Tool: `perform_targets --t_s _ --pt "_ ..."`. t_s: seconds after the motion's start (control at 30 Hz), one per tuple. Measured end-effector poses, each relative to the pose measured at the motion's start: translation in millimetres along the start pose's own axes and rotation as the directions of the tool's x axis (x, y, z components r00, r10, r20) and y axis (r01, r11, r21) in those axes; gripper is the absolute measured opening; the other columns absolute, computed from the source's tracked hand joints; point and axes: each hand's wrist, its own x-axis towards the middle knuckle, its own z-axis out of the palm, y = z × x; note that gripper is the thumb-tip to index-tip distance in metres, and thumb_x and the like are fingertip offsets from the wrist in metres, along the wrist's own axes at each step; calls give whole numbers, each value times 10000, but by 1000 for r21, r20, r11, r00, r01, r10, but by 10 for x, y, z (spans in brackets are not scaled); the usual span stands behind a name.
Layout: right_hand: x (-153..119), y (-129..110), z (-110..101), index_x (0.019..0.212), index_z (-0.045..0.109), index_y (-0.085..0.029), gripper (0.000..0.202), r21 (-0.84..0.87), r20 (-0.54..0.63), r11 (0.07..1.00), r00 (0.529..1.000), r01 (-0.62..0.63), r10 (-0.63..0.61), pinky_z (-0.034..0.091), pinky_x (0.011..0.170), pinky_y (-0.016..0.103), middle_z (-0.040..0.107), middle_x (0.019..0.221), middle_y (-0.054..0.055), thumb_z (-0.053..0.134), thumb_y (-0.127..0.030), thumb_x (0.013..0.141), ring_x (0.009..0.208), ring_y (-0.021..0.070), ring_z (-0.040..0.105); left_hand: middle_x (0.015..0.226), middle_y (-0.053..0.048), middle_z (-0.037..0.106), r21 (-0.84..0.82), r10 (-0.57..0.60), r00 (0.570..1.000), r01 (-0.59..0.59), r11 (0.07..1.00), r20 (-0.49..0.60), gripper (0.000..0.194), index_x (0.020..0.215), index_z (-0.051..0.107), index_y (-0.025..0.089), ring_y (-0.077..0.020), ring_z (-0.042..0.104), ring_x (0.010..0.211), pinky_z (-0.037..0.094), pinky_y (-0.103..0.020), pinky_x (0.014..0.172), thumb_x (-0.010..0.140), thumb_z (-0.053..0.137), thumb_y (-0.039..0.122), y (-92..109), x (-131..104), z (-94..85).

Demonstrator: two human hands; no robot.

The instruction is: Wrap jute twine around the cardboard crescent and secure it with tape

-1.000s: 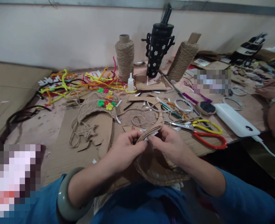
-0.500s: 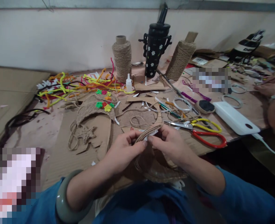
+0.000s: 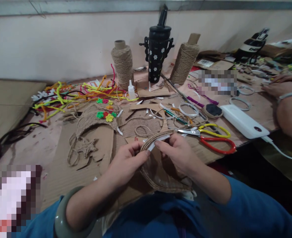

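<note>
Both hands pinch a curved twine piece over the near edge of the desk

From where I stand, the curved twine piece [image 3: 158, 187] is up in front of the person's blue top, its far end pinched and the rest of the curve hanging below, toward the near side. The left hand [image 3: 129, 160] has its grip closed on the left of the upper rim, thumb on the inner face, fingers behind. The right hand [image 3: 179, 152] is closed on the rim just to the right, its thumb pressing a white strip [image 3: 152, 145] that runs along the inside between the two thumbs.

On the desk [image 3: 55, 172], a twine star [image 3: 87, 147] lies left of the hands, with a twine arch [image 3: 93, 117] carrying small bright flowers [image 3: 108, 117] beyond it. Scissors [image 3: 217, 149] with one yellow and one red handle lie right of the right hand, near a white power bank [image 3: 245, 122]. Two twine spools [image 3: 123, 66] stand at the far side, one either side of a black tumbler [image 3: 156, 56]. Another person's hand [image 3: 282, 86] rests at the far right.
</note>
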Motion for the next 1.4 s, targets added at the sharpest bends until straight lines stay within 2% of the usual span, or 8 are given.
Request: perform_targets --t_s 0.23,0.43,0.63,0.83,0.97,1.07,1.2,1.4 --pt "-27 14 25 690 634 -168 121 -3 55 999 998 -33 33 439 563 256 635 661 -2 631 -287 669 610 141 553 646 -4 646 13 7 1000 -7 1000 12 223 791 705 128 -131 576 626 443 -256 631 643 740 290 -25 15 -36" --pt "-46 84 3 665 627 -166 178 139 10 990 1000 -6 5 428 543 253 581 585 -28 634 -340 701 522 111 499 640 0 652 -1 61 998 -61 998 29 170 788 714 131 -110 551 595 421 -235 608 665 715 248 13 -30 33" --pt "-164 138 -12 703 627 -168 212 154 -6 987 999 45 -44 423 530 249 597 612 -14 646 -378 709 540 117 507 638 1 651 5 96 993 -96 995 -66 161 769 713 134 -103 535 592 396 -217 581 664 721 257 37 -227 231" --pt "-299 120 46 705 585 -186 213 154 138 986 987 63 -84 412 461 240 553 559 -21 629 -394 713 509 121 503 577 5 629 -119 129 947 -170 978 -294 229 717 689 135 -103 533 543 408 -220 549 606 771 317 -259 -454 305" --pt "-384 200 -103 864 603 -184 209 -24 313 982 934 187 -170 450 508 240 620 685 13 564 -381 807 610 141 575 561 27 606 -183 150 895 -246 952 -421 211 692 667 153 -80 497 487 384 -192 480 598 764 315 -479 -468 223" --pt "-474 248 -249 784 600 -198 149 -277 299 892 914 357 -273 460 538 242 628 689 13 528 -314 845 622 141 587 535 41 580 -150 152 884 -239 959 -442 211 696 659 156 -72 463 444 371 -190 446 605 754 321 -566 -420 126" --pt "-532 187 -221 759 582 -211 115 -446 272 673 805 590 -526 449 532 233 606 643 -2 510 -205 850 586 128 577 570 23 598 -98 184 894 -243 965 -408 230 730 664 152 -83 479 461 384 -198 450 642 735 353 -588 -353 47" --pt "-388 148 69 1009 632 -160 215 -575 385 249 526 779 -758 496 602 253 662 753 59 482 -93 869 682 149 618 650 -17 640 -126 187 932 -235 964 -311 250 786 709 141 -123 546 598 432 -207 534 674 725 364 -560 -358 24"
